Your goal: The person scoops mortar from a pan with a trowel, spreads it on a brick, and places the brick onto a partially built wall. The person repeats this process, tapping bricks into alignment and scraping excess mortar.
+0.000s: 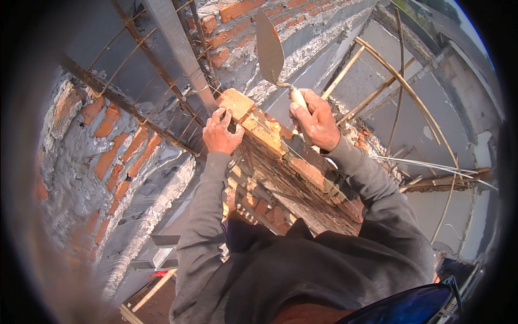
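My right hand (318,119) is wrapped round the pale handle of a trowel (271,47), whose pointed metal blade stands upward beyond the hand, above the wall. My left hand (221,135) is at the end of the narrow brick wall (307,167), its fingers bent beside an orange brick (236,102) on top. Whatever lies between those fingertips is too small to make out. Just beyond the left hand stands a long metal straightedge (181,46). A thin string (334,188) runs along the wall top, and yellowish mortar or brick shows near its middle.
Rusty reinforcing bars (145,48) tied with thin rods cross the upper left. Rough brick and mortar masonry (108,151) rises at left. Bent bamboo poles (415,100) lean at right, and broken brick rubble (359,135) lies beyond the wall. Dark sunglasses (404,305) show at the bottom.
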### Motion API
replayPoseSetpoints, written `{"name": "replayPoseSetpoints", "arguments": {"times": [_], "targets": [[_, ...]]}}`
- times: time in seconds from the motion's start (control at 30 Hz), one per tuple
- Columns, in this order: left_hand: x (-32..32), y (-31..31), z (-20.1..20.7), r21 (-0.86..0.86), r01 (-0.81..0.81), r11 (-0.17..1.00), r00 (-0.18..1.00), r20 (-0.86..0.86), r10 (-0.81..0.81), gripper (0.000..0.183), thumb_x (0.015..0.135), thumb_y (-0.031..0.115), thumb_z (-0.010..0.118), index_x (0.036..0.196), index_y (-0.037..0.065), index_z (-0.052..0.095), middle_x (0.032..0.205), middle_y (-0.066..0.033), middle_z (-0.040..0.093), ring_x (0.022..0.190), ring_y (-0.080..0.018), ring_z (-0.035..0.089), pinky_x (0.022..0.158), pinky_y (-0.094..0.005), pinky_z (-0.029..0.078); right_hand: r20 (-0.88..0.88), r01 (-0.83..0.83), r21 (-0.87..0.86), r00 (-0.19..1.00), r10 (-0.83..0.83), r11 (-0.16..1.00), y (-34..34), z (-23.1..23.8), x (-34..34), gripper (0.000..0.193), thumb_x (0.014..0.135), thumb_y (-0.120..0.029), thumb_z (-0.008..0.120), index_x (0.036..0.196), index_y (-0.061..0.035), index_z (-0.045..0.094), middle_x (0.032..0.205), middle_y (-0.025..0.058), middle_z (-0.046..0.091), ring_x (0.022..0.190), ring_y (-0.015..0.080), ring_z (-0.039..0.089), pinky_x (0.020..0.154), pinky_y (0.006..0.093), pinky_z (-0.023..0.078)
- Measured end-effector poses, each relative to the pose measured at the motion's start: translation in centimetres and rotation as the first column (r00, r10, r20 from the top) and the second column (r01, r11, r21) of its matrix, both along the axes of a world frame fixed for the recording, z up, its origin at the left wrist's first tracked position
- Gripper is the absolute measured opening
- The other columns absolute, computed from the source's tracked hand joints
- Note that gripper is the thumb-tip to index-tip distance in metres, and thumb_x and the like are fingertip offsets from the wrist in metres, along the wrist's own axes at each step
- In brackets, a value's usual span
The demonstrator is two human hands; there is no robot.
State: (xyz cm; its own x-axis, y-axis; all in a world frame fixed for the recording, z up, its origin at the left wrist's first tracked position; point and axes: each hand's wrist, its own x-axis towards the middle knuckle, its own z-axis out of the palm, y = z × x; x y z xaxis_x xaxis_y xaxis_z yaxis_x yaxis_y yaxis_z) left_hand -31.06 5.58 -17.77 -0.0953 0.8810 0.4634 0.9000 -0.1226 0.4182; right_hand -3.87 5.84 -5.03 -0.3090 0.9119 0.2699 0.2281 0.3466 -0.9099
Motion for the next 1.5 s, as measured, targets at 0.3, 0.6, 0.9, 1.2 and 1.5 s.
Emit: {"name": "replayPoseSetpoints", "arguments": {"times": [0.3, 0.6, 0.9, 1.2, 1.5], "targets": [[-0.1, 1.7, 1.4, -0.1, 0.019, 0.995, 0.996, -0.09, -0.028, 0.054, 0.082, 0.041, 0.074, 0.128, 0.014, 0.07, 0.143, -0.0043, 0.058, 0.117, -0.0317, 0.061, 0.094, -0.0475, 0.053, 0.171, -0.07, 0.464, 0.985, -0.011, 0.883, 5.4, 0.9, -3.0, 0.02, 0.108, -0.018, 0.056, 0.122, -0.0047, 0.063, 0.11, 0.0075, 0.072, 0.1, 0.018, 0.068, 0.091, 0.0336, 0.056], [1.1, 0.9, -0.2, -0.17, -0.146, 0.975, 0.97, -0.219, 0.107, 0.053, 0.087, 0.035, 0.07, 0.137, 0.016, 0.067, 0.15, 0.0018, 0.054, 0.113, -0.0273, 0.059, 0.085, -0.0514, 0.045, -0.131, 0.232, 0.804, 0.967, -0.218, 0.547, 11.4, -0.7, -9.0, 0.015, 0.102, -0.011, 0.062, 0.117, -0.0091, 0.067, 0.113, 0.0004, 0.072, 0.09, 0.0162, 0.066, 0.079, 0.0313, 0.052], [1.3, 0.3, -0.2, -0.17, -0.143, 0.975, 0.978, -0.177, 0.113, 0.052, 0.089, 0.037, 0.071, 0.137, 0.02, 0.067, 0.15, 0.0037, 0.054, 0.109, -0.0251, 0.058, 0.085, -0.0518, 0.041, 0.44, -0.123, 0.725, 0.839, -0.318, 0.678, 12.0, -6.4, -8.6, 0.026, 0.099, -0.013, 0.06, 0.124, -0.008, 0.064, 0.118, 0.0102, 0.065, 0.108, 0.0281, 0.065, 0.094, 0.0402, 0.054], [0.6, 0.6, -0.8, -0.132, -0.1, 0.986, 0.99, -0.113, 0.085, 0.049, 0.092, 0.036, 0.068, 0.139, 0.019, 0.065, 0.145, 0.0006, 0.058, 0.116, -0.027, 0.06, 0.094, -0.0527, 0.048, 0.279, -0.311, -0.063, 0.907, 0.316, 0.948, -4.4, 9.8, 1.1, 0.028, 0.11, -0.019, 0.05, 0.119, 0.0039, 0.063, 0.11, 0.0196, 0.072, 0.1, 0.0257, 0.072, 0.077, 0.0335, 0.059], [-5.1, -14.1, -11.2, 0.055, -0.12, 0.991, 0.891, 0.446, 0.083, 0.03, 0.091, 0.013, 0.072, 0.12, 0.005, 0.074, 0.117, -0.0101, 0.073, 0.104, -0.0244, 0.069, 0.088, -0.0345, 0.057, 0.732, -0.316, -0.258, 0.553, 0.398, 0.913, -22.7, -6.2, 4.0, 0.032, 0.086, -0.007, 0.066, 0.117, -0.0073, 0.066, 0.097, 0.0163, 0.069, 0.094, 0.0397, 0.066, 0.086, 0.0491, 0.054]]}}
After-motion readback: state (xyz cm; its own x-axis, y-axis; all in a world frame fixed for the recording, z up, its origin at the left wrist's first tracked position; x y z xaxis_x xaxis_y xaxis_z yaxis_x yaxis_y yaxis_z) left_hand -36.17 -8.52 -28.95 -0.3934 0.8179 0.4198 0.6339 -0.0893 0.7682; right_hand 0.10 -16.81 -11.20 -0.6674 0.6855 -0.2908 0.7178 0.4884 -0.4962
